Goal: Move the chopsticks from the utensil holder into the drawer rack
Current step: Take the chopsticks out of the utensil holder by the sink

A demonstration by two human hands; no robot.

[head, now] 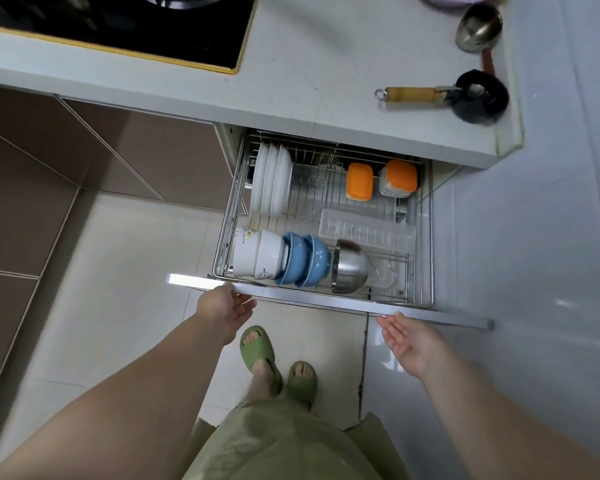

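Note:
The wire drawer rack is pulled out below the counter. A clear plastic lidded box lies across its right half. No chopsticks and no utensil holder are in view. My left hand is at the left end of the drawer's metal front rail, fingers apart, touching or just under its edge. My right hand is palm up and open just below the rail's right part, holding nothing.
In the rack stand white plates, white and blue bowls, a steel bowl and two orange-lidded containers. On the counter lie a ladle and a small black pan. The stove is at top left. My feet in green slippers stand below the drawer.

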